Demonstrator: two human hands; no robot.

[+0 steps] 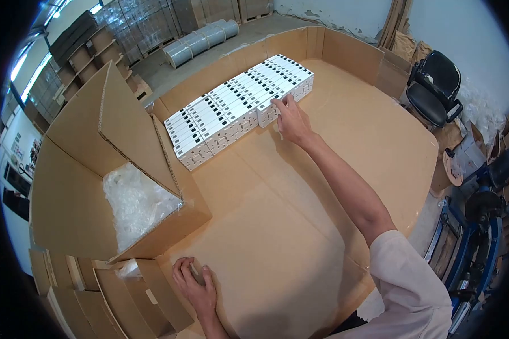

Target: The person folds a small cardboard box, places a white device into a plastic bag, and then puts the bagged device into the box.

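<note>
A long block of small white boxes with black and grey marks stands in rows along the far side of a cardboard surface. My right hand reaches to the front face of this block, its bent fingers on a white box that juts out slightly from the row. Part of that grip is hidden by the hand itself. Near the front left, my left hand rests on the cardboard with fingers curved and apart, holding nothing.
At left an open carton holds crumpled clear plastic. Folded cardboard pieces stand below it. A raised cardboard rim borders the far side. A black chair and a blue-framed machine are at right.
</note>
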